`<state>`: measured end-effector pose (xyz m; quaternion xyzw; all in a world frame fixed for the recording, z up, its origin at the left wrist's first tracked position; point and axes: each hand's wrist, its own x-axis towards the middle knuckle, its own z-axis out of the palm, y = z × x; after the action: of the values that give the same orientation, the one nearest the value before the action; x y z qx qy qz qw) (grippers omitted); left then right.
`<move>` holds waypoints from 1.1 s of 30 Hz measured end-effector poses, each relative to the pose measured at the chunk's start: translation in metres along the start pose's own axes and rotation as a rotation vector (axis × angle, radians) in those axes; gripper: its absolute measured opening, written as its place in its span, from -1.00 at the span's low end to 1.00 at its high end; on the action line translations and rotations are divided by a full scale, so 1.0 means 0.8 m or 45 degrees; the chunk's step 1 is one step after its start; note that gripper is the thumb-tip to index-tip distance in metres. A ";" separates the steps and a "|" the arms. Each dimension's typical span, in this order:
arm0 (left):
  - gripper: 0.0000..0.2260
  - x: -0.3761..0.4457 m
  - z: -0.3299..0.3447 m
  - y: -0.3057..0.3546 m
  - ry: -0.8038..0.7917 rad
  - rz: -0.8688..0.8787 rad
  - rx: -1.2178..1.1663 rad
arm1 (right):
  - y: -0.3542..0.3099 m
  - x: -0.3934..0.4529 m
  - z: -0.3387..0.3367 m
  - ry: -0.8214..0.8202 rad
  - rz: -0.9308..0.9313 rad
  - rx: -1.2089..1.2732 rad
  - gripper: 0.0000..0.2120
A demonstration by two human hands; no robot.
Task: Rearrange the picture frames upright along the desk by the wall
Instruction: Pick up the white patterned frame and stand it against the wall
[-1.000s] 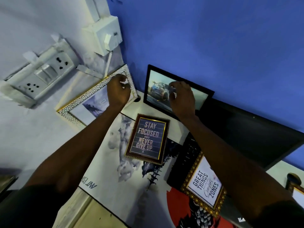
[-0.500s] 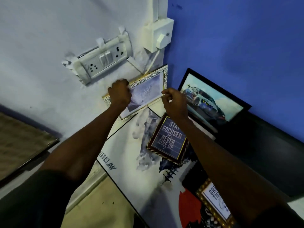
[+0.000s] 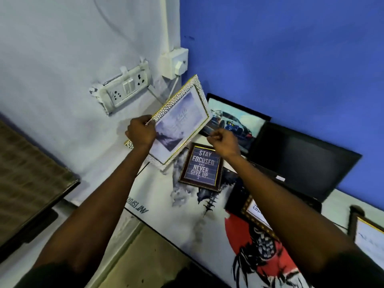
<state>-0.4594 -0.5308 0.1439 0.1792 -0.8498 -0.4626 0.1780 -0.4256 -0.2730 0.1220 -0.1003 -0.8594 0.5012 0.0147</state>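
My left hand (image 3: 141, 132) and my right hand (image 3: 223, 142) both grip a white pebble-edged picture frame (image 3: 180, 121), lifted and tilted off the desk near the room's corner. The left hand holds its left edge, the right hand pinches its right edge. A black-framed car picture (image 3: 234, 119) stands upright against the blue wall. A dark frame reading "Stay focused and never give up" (image 3: 200, 167) lies flat on the desk mat. A gold ornate frame (image 3: 254, 213) lies flat, partly hidden under my right forearm. Another frame (image 3: 367, 238) shows at the right edge.
A black monitor (image 3: 301, 159) leans by the blue wall. A socket board (image 3: 124, 88) and a switch box (image 3: 174, 62) are fixed on the white wall. A printed desk mat (image 3: 187, 221) covers the desk. A dark surface (image 3: 27, 183) lies at left.
The white frame has come away from the white wall and now hangs lifted between both hands. My right hand moved off the car picture onto this frame's right edge. The view shifted.
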 end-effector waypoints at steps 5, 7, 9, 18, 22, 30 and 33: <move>-0.75 -0.051 -0.013 0.027 -0.294 0.002 -0.495 | 0.030 -0.062 -0.041 0.170 0.123 -0.123 -0.49; -0.76 -0.077 0.007 0.043 -0.419 0.038 -0.571 | 0.043 -0.090 -0.071 0.254 0.184 -0.079 -0.37; -0.77 -0.106 0.030 0.066 -0.552 0.039 -0.643 | 0.053 -0.112 -0.105 0.341 0.274 0.035 -0.37; -0.70 -0.284 0.187 0.166 -1.283 -0.054 -0.881 | 0.214 -0.215 -0.340 1.077 0.459 0.215 -0.74; -0.68 -0.386 0.254 0.217 -1.420 0.006 -0.848 | 0.253 -0.288 -0.418 1.298 0.485 0.324 -0.75; -0.72 -0.541 0.425 0.276 -1.389 0.126 -0.439 | 0.410 -0.314 -0.609 1.458 0.526 0.288 -0.65; -0.74 -0.577 0.496 0.294 -1.311 0.156 -0.371 | 0.435 -0.303 -0.669 1.433 0.455 0.306 -0.64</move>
<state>-0.2756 0.0915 0.0789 -0.1474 -0.7631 -0.5925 -0.2120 -0.0658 0.3074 0.1057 -0.4908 -0.6267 0.4594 0.3941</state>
